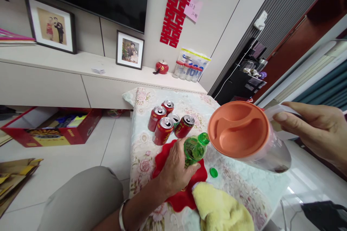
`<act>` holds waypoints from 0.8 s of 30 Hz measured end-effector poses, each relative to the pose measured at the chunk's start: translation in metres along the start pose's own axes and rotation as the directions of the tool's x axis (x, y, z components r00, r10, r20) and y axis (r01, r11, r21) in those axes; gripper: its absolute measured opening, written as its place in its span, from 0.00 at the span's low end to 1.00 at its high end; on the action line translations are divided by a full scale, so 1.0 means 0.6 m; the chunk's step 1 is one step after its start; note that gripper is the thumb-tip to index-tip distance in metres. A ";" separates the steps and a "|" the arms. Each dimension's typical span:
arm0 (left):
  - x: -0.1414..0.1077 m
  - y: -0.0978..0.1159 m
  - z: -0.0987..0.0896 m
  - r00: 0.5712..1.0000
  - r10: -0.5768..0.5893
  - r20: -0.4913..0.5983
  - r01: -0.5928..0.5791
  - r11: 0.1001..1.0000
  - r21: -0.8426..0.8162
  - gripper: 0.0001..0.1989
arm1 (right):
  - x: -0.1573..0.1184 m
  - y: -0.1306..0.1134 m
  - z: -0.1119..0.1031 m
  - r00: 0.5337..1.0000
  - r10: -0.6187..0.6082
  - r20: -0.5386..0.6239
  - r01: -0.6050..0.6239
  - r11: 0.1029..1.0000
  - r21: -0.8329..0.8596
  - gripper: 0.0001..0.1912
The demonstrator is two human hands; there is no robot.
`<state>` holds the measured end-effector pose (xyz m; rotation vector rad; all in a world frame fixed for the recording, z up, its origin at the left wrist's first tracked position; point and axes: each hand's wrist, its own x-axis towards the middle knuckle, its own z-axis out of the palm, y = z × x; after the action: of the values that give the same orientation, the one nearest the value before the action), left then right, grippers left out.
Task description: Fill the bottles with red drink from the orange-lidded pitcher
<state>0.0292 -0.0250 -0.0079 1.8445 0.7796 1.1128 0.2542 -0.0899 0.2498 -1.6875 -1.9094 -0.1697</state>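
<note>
My left hand [176,168] is wrapped round a green plastic bottle [193,153], which has no cap and tilts a little to the right above a red mat [177,202]. By its handle, my right hand [320,130] grips a clear pitcher [267,157] with an orange lid [240,128]. The pitcher leans left, its lid rim close beside the bottle mouth; a little dark liquid shows at its bottom. Whether rim and mouth touch, I cannot tell. A green bottle cap [213,172] lies on the tablecloth, near a yellow towel [222,205].
Several opened drink cans, among them a red can [163,131], stand behind the bottle on the flowered tablecloth [143,151]. A white cabinet [108,90] behind bears framed photos, a red pot [162,67] and glass jars [187,72]. A red box [73,133] sits on the floor at left.
</note>
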 end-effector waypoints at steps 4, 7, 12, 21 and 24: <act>0.000 0.000 0.000 1.000 -0.002 -0.005 0.002 1.000 0.002 0.32 | 0.000 -0.001 0.002 1.000 0.002 -0.003 -0.002 1.000 -0.010 0.14; -0.001 -0.001 0.001 1.000 0.013 -0.013 -0.013 1.000 0.003 0.32 | -0.002 0.001 0.002 1.000 0.008 0.006 -0.008 1.000 0.003 0.13; -0.001 -0.002 0.000 1.000 0.014 0.004 -0.014 1.000 0.012 0.32 | -0.003 0.005 0.000 1.000 0.001 -0.005 -0.001 1.000 -0.006 0.16; -0.001 -0.003 0.001 1.000 0.016 -0.022 -0.016 1.000 0.018 0.31 | -0.002 -0.007 0.002 1.000 0.001 0.012 -0.001 1.000 -0.007 0.11; -0.001 -0.003 0.001 0.999 0.025 -0.026 -0.024 1.000 0.014 0.32 | 0.000 -0.006 0.001 1.000 -0.007 0.001 0.007 1.000 -0.012 0.14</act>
<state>0.0293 -0.0249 -0.0101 1.8587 0.7833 1.1520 0.2508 -0.0904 0.2499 -1.6893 -1.9191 -0.1829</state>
